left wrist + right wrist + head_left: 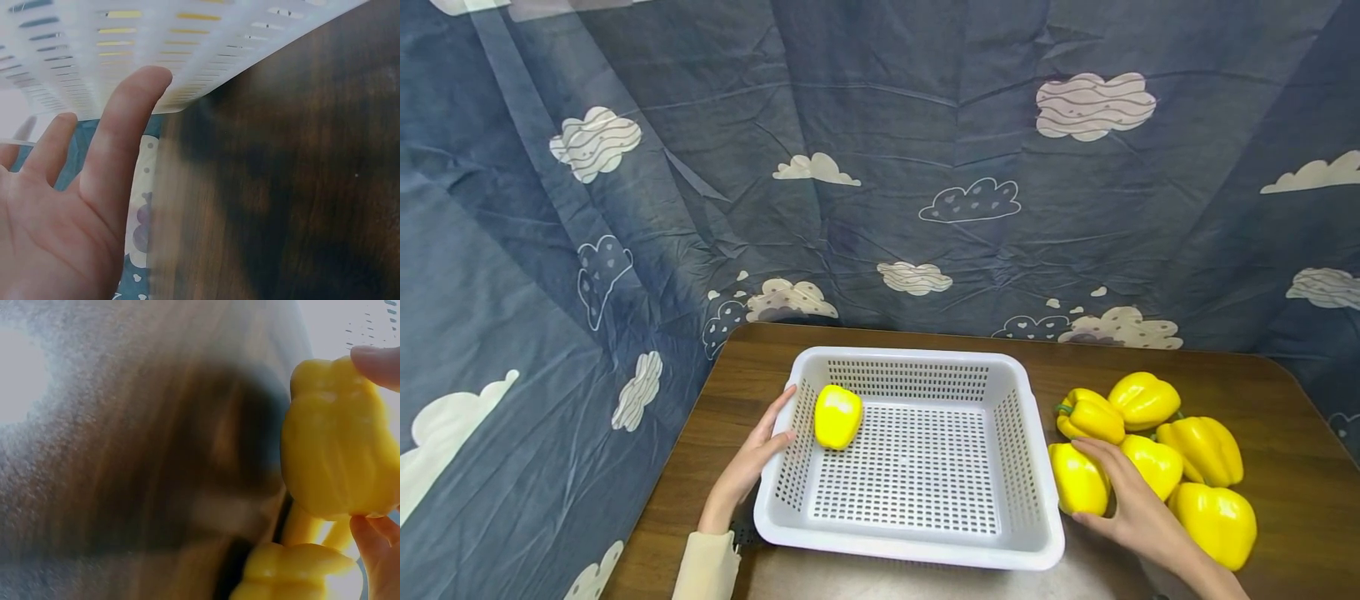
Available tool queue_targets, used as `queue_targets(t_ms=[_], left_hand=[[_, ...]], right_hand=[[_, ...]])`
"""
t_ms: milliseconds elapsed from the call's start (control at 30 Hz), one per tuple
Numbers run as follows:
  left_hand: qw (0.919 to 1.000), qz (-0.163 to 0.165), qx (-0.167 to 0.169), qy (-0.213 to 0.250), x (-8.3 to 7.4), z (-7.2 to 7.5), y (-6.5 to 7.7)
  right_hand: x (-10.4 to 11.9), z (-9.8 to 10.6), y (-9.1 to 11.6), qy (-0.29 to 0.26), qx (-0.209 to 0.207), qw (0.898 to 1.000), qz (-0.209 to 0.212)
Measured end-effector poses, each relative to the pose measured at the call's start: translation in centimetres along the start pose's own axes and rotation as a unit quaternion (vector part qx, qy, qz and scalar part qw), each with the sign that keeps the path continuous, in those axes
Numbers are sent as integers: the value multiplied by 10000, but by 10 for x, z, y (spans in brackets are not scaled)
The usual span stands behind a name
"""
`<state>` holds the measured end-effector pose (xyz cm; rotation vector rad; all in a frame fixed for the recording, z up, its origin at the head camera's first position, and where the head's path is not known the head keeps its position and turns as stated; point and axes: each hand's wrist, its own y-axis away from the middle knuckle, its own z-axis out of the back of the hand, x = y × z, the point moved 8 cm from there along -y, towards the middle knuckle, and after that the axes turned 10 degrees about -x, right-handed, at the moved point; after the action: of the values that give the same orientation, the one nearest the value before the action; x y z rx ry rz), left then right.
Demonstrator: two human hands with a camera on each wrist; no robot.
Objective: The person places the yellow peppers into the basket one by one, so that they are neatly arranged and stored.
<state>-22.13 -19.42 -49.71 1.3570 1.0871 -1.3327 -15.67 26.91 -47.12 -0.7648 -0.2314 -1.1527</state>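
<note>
R hand [1131, 504] is grasping a yellow pepper [1078, 482], pinching it btwn thumb & fingers at opp. ends. It's sitting just beside the basket [910, 547], R side; can't tell if it's touching the tbl [1296, 442] or hanging slightly above. R wrist cam is showing it close up, shiny & lobed, w/ another pepper peeking out below.

L hand [747, 467] is resting on the basket's L side, fingers fairly straight, thumbtip touching near the rim; it's steadying against the wall, not clenching. L wrist cam is showing the palm, digits extending toward the slotted wall, & yellow showing thru some slots. A cream sleeve [707, 567] is covering that forearm.

Basket's standing upright on the tbl, white plastic w/ slotted walls & floor. One pepper inside [837, 417] is lying toward the back L, near the L wall; can't tell if it's touching it.

5 more are bunching on the tbl, R of basket: a back L pepper [1090, 415] showing a green stem, a back pepper [1144, 401] next to it, a mid pepper [1152, 461] partly hiding behind R hand, a far R pepper [1201, 451], & a front pepper [1216, 523] lying nearest the person.

Blue cloth [865, 225] w/ pale clouds is hanging behind the tbl & along its L.
</note>
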Motion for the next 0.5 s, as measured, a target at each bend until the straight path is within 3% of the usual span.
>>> queue_targets(t_ms=[500], left_hand=[[10000, -67, -21, -39, 0, 0, -1]], right_hand=[[7, 25, -13, -25, -216, 9997, -91]])
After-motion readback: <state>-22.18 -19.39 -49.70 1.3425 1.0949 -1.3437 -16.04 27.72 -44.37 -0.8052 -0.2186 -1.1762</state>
